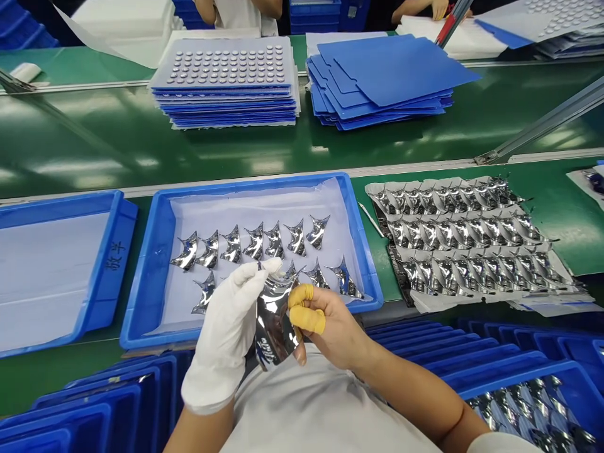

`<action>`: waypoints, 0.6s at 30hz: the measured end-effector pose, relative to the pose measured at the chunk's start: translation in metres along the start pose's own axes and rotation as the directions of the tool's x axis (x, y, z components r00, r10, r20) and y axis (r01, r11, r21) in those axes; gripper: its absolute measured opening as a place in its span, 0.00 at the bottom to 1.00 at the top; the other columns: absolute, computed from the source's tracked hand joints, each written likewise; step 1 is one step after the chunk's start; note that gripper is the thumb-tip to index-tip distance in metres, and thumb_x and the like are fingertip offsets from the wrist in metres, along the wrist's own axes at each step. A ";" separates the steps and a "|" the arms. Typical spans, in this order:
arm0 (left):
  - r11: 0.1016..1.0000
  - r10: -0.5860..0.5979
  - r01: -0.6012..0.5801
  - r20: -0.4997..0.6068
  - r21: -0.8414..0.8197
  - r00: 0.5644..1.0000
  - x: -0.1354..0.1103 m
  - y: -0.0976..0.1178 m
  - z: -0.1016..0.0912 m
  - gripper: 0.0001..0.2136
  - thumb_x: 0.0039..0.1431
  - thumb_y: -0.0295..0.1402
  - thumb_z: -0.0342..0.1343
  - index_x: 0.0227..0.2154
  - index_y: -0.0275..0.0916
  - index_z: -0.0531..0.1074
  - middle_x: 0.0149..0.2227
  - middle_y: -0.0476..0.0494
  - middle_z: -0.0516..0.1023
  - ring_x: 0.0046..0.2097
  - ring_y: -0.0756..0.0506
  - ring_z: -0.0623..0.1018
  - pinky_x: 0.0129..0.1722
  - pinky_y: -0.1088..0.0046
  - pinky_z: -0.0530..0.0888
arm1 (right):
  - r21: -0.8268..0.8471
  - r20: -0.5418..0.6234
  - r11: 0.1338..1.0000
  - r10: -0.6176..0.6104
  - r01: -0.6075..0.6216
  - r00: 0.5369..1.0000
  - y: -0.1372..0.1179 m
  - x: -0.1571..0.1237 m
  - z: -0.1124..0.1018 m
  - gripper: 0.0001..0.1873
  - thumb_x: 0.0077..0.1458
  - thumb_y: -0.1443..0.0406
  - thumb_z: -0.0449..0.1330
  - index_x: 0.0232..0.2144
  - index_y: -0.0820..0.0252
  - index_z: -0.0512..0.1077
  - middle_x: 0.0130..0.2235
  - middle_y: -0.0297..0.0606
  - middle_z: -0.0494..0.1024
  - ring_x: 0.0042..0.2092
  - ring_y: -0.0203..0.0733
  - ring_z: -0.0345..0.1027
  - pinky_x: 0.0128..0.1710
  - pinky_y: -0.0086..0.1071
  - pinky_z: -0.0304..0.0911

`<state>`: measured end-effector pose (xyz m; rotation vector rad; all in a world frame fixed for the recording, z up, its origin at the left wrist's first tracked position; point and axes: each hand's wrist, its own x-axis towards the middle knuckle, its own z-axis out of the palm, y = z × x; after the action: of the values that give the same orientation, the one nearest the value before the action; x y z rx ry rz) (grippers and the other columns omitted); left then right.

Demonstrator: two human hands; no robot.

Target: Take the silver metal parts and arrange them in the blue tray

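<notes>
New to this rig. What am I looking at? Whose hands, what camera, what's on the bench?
There's no robot here. The single view comes from a camera worn on a person's head, looking down at their own hands. The left hand wears a white glove. The right hand has yellow finger cots on two fingers. Together they hold a piece of shiny silver foil. Ahead, a blue plastic tray lined with a pale sheet holds rows of similar foil pieces. To its right lies a larger array of foil pieces. Beyond, stacks of blue sheets sit on a green belt, and a co-worker's hand shows at the top.
</notes>
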<state>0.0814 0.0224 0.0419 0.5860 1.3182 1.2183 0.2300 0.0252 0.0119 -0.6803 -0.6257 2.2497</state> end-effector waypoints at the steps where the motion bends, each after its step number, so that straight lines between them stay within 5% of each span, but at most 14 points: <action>1: 1.000 -0.003 0.004 0.001 -0.003 1.000 0.001 -0.001 0.000 0.12 0.55 0.38 0.66 0.41 0.40 0.79 0.45 0.43 0.82 0.53 0.39 0.78 0.56 0.64 0.73 | -0.001 -0.011 1.000 0.004 -0.004 1.000 -0.001 0.000 0.000 0.15 0.50 0.58 0.69 0.26 0.60 0.69 0.19 0.23 0.65 0.17 0.30 0.66 0.18 0.23 0.63; 6: 1.000 0.015 -0.015 -0.007 0.015 1.000 0.006 -0.004 -0.002 0.14 0.49 0.40 0.69 0.38 0.40 0.80 0.41 0.42 0.83 0.50 0.37 0.80 0.47 0.64 0.78 | -0.007 -0.037 1.000 0.024 -0.025 0.999 -0.003 0.002 0.001 0.14 0.50 0.59 0.68 0.26 0.60 0.68 0.19 0.24 0.67 0.16 0.30 0.65 0.17 0.23 0.61; 11: 0.996 0.072 -0.072 -0.001 0.058 0.997 0.008 -0.009 -0.008 0.14 0.55 0.42 0.65 0.41 0.41 0.81 0.43 0.42 0.82 0.49 0.38 0.80 0.48 0.64 0.77 | -0.040 -0.054 0.999 -0.001 -0.001 0.999 0.003 0.006 -0.002 0.12 0.49 0.61 0.68 0.26 0.60 0.69 0.23 0.25 0.68 0.18 0.29 0.64 0.17 0.24 0.64; 18: 0.966 0.233 -0.230 -0.014 0.116 0.972 0.012 -0.016 -0.024 0.09 0.60 0.40 0.61 0.35 0.41 0.82 0.36 0.47 0.83 0.39 0.46 0.80 0.45 0.72 0.77 | -0.319 -0.053 0.947 0.031 -0.046 0.998 0.004 0.006 -0.008 0.09 0.50 0.61 0.66 0.28 0.60 0.72 0.29 0.30 0.71 0.25 0.29 0.63 0.24 0.26 0.68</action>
<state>0.0626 0.0211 0.0175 0.8260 1.3770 1.3498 0.2295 0.0285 0.0023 -0.9081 -0.9745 2.1809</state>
